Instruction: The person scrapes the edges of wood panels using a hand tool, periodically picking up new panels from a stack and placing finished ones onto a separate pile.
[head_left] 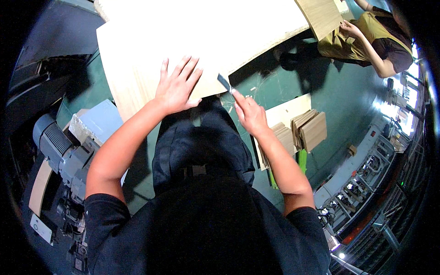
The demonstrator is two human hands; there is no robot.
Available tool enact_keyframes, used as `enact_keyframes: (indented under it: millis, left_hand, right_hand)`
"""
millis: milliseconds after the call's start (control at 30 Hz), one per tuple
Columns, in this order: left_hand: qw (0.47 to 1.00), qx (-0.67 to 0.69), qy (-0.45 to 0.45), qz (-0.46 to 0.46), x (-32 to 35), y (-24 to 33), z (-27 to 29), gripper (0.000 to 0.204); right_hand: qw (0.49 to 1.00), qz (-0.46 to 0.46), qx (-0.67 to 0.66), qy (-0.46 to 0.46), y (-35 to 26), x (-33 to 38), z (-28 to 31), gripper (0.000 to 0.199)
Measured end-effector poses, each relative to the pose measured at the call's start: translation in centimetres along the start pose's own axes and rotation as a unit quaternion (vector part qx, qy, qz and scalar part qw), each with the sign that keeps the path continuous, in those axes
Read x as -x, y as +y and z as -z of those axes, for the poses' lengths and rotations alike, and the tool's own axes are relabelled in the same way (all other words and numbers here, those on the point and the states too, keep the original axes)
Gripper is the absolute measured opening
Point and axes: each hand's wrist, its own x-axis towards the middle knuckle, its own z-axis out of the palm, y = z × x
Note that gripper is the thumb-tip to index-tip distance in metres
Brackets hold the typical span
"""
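Sheet (183,41), wood, pale, 12 o'clock; overexposed, layers or tabletop beneath cannot be told. Left hand (176,94), 11 o'clock: spread flat on the sheet, fingers apart, grasping nothing. Right hand (252,117), 1 o'clock: closed around a blade (223,82), which points to 11 o'clock at the sheet's near corner; contact cannot be told.

Risks, as judged: blade slipping off the corner towards the trousers (201,137), if drawn bodywards with force; left thumb nicked, if the stroke strays to 9 o'clock; sheet edge splitting, if cut against the grain; sheet shifting, if the flat palm bears too lightly.

Containers: none made out. Loose wood pieces (311,130), stacked, on a pale board (298,105), 3 o'clock.
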Motion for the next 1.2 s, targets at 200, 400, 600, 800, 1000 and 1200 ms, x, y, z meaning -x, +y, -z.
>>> enact_keyframes:
  millis: [200,400,600,800,1000,1200]
  left_hand:
    - [1.0,-0.005,0.009,-0.003,0.0,0.0,-0.1,0.099]
    - [1.0,-0.002,0.007,0.004,0.0,0.1,0.1,0.099]
    - [1.0,-0.005,-0.002,0.009,-0.1,0.3,0.2,0.1]
    - [1.0,-0.003,0.014,0.004,0.1,0.1,-0.1,0.099]
    - [1.0,-0.018,0.017,0.006,-0.2,0.1,-0.1,0.098]
    - [0.999,-0.029,0.018,0.019,-0.4,1.1,-0.6,0.099]
  right_hand:
    - [0.998,0.019,0.032,0.05,3.2,-6.4,3.9,0.051]
    - [0.997,0.05,0.057,-0.013,0.7,-3.1,3.9,0.053]
    - [0.999,-0.001,0.007,-0.048,0.2,2.3,2.5,0.055]
    - [0.999,0.008,0.042,-0.034,1.4,-1.1,2.1,0.054]
    - [0.993,-0.003,-0.01,0.114,0.7,-8.4,3.8,0.048]
    - [0.98,-0.07,-0.131,0.133,-0.4,-3.7,3.4,0.057]
